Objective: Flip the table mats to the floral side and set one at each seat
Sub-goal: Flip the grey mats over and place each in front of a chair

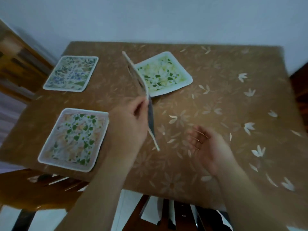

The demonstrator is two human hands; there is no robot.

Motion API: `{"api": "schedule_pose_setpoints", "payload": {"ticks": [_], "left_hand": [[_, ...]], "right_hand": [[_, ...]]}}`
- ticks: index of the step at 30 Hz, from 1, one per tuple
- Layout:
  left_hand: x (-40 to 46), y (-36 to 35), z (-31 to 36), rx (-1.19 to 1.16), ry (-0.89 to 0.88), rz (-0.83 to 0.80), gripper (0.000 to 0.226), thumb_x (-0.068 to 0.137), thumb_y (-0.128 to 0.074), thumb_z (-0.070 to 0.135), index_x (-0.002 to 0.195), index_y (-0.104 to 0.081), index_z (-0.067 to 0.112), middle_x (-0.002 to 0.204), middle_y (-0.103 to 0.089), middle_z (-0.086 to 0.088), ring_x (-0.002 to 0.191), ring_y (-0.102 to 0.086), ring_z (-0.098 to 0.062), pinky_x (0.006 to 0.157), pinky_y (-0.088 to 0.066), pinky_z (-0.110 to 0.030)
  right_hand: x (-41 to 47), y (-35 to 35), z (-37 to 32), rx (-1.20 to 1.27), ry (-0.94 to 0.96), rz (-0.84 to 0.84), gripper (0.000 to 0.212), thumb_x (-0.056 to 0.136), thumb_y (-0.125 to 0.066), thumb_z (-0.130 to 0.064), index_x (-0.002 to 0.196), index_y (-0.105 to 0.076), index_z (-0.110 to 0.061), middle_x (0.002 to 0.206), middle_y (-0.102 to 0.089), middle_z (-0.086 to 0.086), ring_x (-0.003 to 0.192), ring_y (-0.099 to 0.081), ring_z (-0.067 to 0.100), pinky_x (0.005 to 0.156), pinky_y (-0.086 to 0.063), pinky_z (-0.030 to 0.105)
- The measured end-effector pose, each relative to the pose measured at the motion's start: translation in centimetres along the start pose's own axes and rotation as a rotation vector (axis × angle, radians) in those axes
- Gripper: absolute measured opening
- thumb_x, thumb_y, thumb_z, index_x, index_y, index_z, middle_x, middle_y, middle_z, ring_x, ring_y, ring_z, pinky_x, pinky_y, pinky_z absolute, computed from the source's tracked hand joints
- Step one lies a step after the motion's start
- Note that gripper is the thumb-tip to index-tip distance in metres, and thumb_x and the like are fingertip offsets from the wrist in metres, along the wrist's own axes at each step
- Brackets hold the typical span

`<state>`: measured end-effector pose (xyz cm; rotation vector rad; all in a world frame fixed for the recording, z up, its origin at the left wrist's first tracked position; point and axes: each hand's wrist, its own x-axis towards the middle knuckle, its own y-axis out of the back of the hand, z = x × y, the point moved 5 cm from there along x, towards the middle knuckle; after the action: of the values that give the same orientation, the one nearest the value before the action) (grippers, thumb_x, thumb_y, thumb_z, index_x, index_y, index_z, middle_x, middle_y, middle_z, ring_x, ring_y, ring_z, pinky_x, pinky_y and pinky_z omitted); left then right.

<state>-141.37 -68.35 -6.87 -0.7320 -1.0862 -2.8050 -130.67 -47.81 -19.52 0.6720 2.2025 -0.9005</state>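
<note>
My left hand (128,120) pinches a table mat (140,87) that stands on edge above the table, seen almost side-on, with a dark face turned right. My right hand (206,144) hovers palm-up to its right, fingers apart, holding nothing. Three mats lie floral side up: one with blue and green flowers (71,73) at the far left, one with green leaves on peach (73,139) at the near left, and a yellow-green one (164,74) lying askew at the far middle, partly hidden behind the held mat.
A brown tablecloth with pale flower prints (233,105) covers the table. A wooden chair back (38,187) stands at the near left, another chair (175,212) at the near edge, and one (18,64) at the far left. A white wall is behind.
</note>
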Motion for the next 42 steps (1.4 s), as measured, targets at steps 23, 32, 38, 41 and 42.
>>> {"api": "schedule_pose_setpoints", "payload": {"ticks": [23,32,38,41,42], "left_hand": [[-24.1,-19.0,-1.6,0.385,-0.221,-0.818,0.028,0.094,-0.054,0.028,0.099,-0.078,0.014,0.101,-0.070,0.002,0.079,-0.067,-0.020,0.065,-0.058,-0.035],[-26.4,-16.9,-3.5,0.411,-0.300,-1.024,0.050,0.093,-0.057,0.020,0.141,-0.060,0.009,0.157,-0.046,-0.001,0.148,-0.036,-0.026,0.116,-0.038,-0.042],[-24.8,-17.3,-3.7,0.313,0.042,-1.018,0.044,0.098,-0.054,0.023,0.141,-0.060,0.014,0.150,-0.055,0.003,0.140,-0.046,-0.014,0.115,-0.036,-0.027],[-22.5,-17.9,-4.4,0.186,0.436,-0.808,0.026,0.096,-0.060,0.026,0.120,-0.072,0.021,0.112,-0.072,0.005,0.103,-0.067,-0.011,0.087,-0.055,-0.029],[-21.9,-18.0,-4.9,0.131,0.591,-0.719,0.023,0.096,-0.061,0.027,0.116,-0.071,0.022,0.108,-0.071,0.006,0.098,-0.066,-0.010,0.078,-0.054,-0.026]], "right_hand": [[-5.4,13.8,-5.2,0.044,0.091,0.133,0.021,0.101,-0.053,-0.027,0.099,-0.069,-0.015,0.079,-0.078,0.000,0.065,-0.067,0.013,0.059,-0.049,0.026],[-1.1,14.8,-6.4,-0.024,-0.049,-0.024,0.020,0.097,-0.057,-0.026,0.100,-0.073,-0.013,0.086,-0.080,0.002,0.068,-0.073,0.014,0.066,-0.050,0.030],[0.0,14.6,-5.6,-0.066,-0.119,-0.049,0.020,0.097,-0.057,-0.025,0.099,-0.072,-0.013,0.077,-0.079,0.000,0.058,-0.070,0.012,0.062,-0.049,0.029],[0.2,14.3,-5.0,-0.095,-0.141,-0.043,0.018,0.096,-0.059,-0.024,0.098,-0.073,-0.013,0.075,-0.079,0.000,0.054,-0.069,0.011,0.062,-0.050,0.029],[0.2,14.2,-4.9,-0.100,-0.143,-0.035,0.018,0.096,-0.059,-0.024,0.098,-0.073,-0.013,0.076,-0.079,0.000,0.054,-0.069,0.010,0.062,-0.050,0.029]]}}
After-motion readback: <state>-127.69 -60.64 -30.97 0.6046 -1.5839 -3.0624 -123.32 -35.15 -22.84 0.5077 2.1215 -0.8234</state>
